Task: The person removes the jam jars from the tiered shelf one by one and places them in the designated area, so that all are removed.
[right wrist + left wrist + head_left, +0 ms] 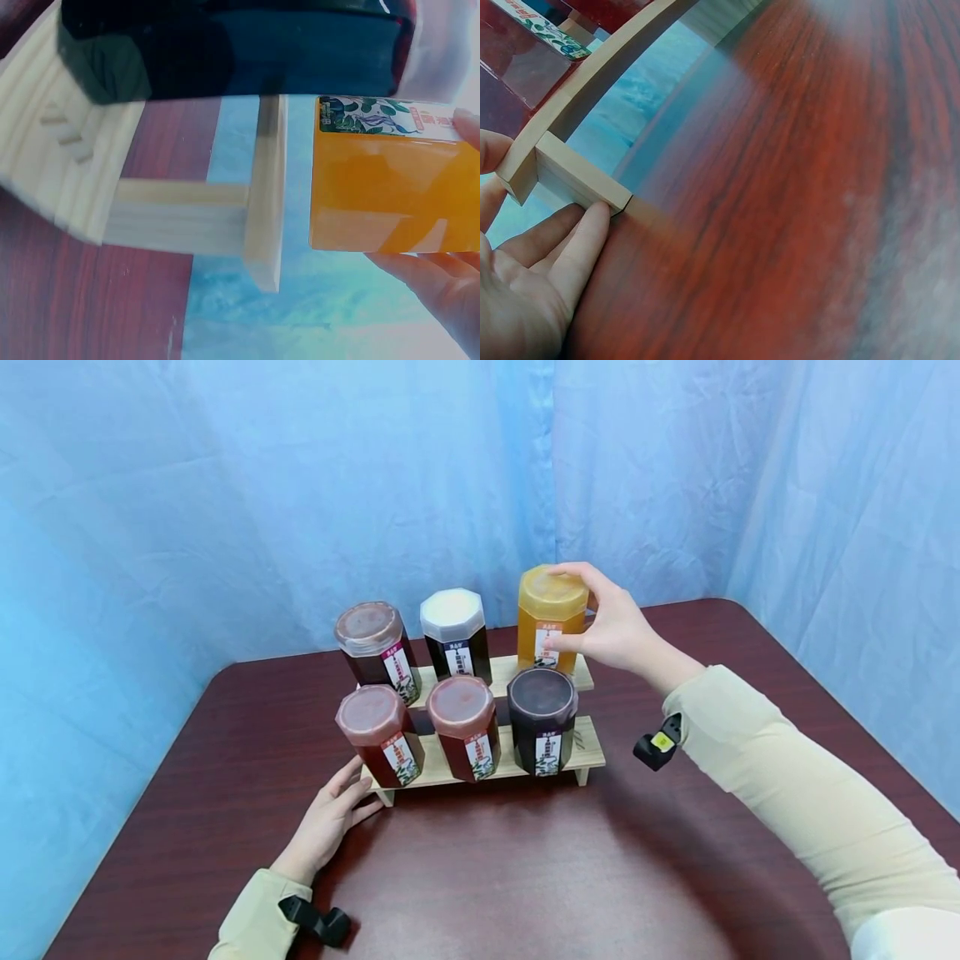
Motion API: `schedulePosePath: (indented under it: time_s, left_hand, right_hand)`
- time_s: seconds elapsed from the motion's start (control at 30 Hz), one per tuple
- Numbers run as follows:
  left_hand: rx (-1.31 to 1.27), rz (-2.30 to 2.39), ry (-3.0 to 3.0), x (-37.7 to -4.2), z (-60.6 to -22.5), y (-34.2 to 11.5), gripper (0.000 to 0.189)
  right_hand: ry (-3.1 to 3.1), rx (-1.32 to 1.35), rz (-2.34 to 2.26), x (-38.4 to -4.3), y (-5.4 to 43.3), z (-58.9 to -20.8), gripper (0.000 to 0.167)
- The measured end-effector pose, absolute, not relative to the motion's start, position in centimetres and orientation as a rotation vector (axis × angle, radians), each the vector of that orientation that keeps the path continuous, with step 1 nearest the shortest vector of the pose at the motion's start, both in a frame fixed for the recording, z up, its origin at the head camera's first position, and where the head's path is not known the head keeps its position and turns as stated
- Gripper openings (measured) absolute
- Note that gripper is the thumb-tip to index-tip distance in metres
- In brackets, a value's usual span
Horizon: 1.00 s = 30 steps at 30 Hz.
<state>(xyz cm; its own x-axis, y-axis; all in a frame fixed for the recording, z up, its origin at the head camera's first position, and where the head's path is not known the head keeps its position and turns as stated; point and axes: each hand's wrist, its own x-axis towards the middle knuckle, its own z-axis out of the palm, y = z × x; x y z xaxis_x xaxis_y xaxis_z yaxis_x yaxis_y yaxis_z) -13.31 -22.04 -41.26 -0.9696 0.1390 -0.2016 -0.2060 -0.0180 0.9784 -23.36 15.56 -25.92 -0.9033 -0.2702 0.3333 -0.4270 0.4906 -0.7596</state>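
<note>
A two-tier wooden rack (588,745) stands on the table with hexagonal jars on both tiers. My right hand (617,631) grips an orange-yellow jar (528,635), thumb on its front and fingers round the far side and lid. In the right wrist view a narrow gap separates the jar's base (322,195) from the upper board (264,225). At the rack's front left corner, my left hand (322,827) holds the end of the lower board (525,161), with fingertips against the short leg (581,172).
On the upper tier are a dark jar with a brownish lid (371,664) and a dark jar with a white lid (453,652). The lower tier bears two red jars (378,760) (465,747) and a dark purple jar (540,735). Blue curtains (375,485) hang behind the table (525,877).
</note>
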Motion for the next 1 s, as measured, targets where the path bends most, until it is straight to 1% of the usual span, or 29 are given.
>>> schedulePosePath:
  time_s: [0.4, 1.0]
  left_hand:
    - [-0.047, 2.087, 2.037, -13.5, -41.5, -22.5, 0.057]
    - [-0.032, 2.081, 2.027, -13.5, -41.4, -22.7, 0.058]
  right_hand:
    - [-2.592, 0.571, 1.264, -22.6, 18.2, -24.9, 0.077]
    - [-2.669, 0.416, 1.171, -21.3, 22.9, -25.9, 0.08]
